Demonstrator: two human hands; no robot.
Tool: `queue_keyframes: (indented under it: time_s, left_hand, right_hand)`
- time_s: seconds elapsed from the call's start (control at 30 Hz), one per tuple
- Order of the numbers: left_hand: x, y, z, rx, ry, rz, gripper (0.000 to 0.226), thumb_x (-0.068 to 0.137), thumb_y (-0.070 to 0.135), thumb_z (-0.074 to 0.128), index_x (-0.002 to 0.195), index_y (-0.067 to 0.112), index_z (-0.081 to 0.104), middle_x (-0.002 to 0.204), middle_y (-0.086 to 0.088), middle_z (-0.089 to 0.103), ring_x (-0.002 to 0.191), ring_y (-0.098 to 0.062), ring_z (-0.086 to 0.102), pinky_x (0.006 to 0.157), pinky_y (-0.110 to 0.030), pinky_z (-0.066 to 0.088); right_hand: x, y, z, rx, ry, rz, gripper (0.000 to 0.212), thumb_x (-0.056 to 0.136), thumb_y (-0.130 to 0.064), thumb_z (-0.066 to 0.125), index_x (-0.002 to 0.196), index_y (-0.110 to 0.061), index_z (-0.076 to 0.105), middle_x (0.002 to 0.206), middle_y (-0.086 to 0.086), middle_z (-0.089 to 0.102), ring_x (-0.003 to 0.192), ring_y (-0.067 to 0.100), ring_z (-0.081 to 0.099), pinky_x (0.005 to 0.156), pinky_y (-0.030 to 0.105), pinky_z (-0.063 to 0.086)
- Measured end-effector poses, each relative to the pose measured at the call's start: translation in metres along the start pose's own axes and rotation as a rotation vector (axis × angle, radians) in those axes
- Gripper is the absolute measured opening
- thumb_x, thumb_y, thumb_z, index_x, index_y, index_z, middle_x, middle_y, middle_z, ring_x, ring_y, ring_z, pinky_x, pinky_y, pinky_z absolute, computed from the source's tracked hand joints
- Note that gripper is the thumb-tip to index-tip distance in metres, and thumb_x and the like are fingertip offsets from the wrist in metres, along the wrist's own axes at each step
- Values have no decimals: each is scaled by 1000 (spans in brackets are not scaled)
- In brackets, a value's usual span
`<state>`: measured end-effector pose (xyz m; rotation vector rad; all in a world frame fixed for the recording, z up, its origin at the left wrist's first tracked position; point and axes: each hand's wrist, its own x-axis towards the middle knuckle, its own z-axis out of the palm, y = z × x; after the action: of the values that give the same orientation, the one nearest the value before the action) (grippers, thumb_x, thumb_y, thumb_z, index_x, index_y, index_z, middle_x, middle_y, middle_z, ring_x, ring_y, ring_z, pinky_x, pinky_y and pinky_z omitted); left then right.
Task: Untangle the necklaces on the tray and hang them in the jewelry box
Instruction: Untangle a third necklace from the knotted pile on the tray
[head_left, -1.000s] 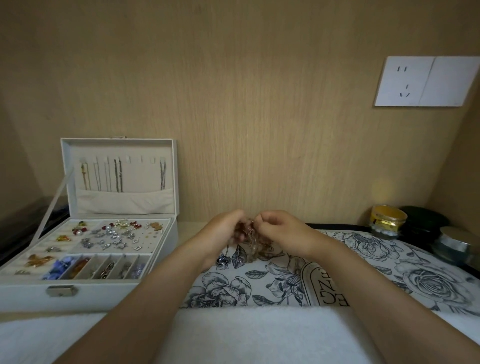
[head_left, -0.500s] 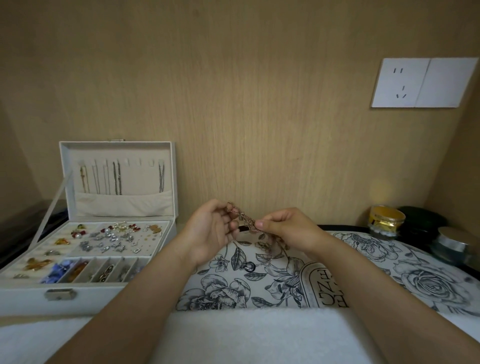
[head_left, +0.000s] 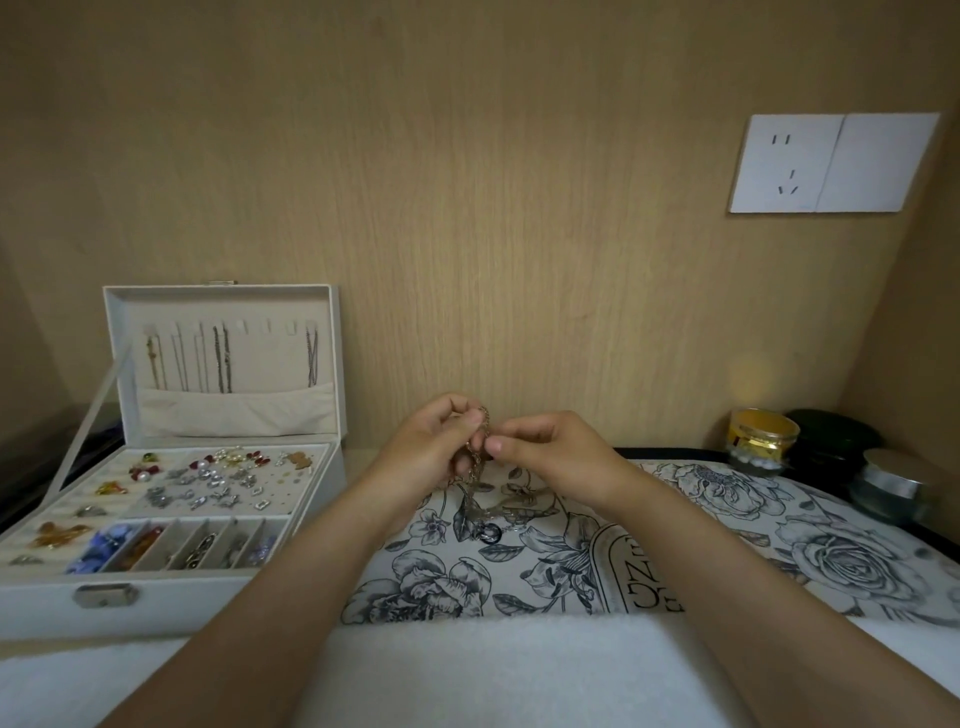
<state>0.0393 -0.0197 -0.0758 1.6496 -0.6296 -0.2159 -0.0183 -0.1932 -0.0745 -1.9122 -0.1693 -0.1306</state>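
The necklace tangle (head_left: 479, 457) is held up btwn both hands, just above the left part of the tray (head_left: 649, 519). Its top loop shows gold-ish links at the fingertips. The lower strands trail down onto the tray's floral print, where a dark ring pendant (head_left: 491, 532) lies. How many chains are knotted in there can't be told: too fine, too blurred.

Handling, as a judgement: v. light & fully limp, no stiffness, so it takes whatever shape gravity gives it. Thin links prob. slide thru fingers yet snag on each other. A yank would tighten the knot or kink/snap a link. Best hold is a fingertip pinch on one strand either side of the knot, teasing loops apart w/ slack kept in. The pendant is the only weighty bit & would likely swing if lifted. For hanging, take the chain near its clasp end.

The left hand (head_left: 431, 447) has curled fingers, w/ thumb & forefinger pinching the top loop. The right hand (head_left: 550, 457) pinches the same bunch from the other side. The two hands are nearly touching.

Outward: the jewelry box (head_left: 182, 603) stands open just left of the tray, lid upright w/ a row of hooks (head_left: 241, 327). Several carry hung chains (head_left: 221, 358); some look free. Base compartments hold earrings etc. A white towel (head_left: 467, 670) lies along the near edge. A gold jar (head_left: 761, 434) & two darker ones sit far right.
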Motion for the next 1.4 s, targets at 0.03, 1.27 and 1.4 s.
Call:
queue_keyframes:
  time_s: [0.03,1.27,1.4]
  left_hand:
    - [-1,0,2,35,8,13,14,101,27,53,93,22,62,68,8,60,56,-7,50,56,-20,40]
    - [-3,-19,1,-450,-9,-182,42,100,24,41,58,18,39,69,0,55,69,-17,45,77,-35,37]
    - [-6,-16,13,-508,-32,-136,48,98,17,42,50,18,38,68,-4,53,71,-17,50,85,-35,41]
  right_hand:
    - [0,0,2,-2,23,-20,14,90,-23,72,101,-20,79,98,-1,78,98,7,71,92,20,53]
    - [2,-2,-11,294,133,156,16,97,-24,60,91,-12,68,58,-9,44,45,7,32,43,20,25]
    - [9,7,-5,-152,304,90,17,89,-26,71,76,-15,74,71,-5,69,64,6,61,66,25,48]
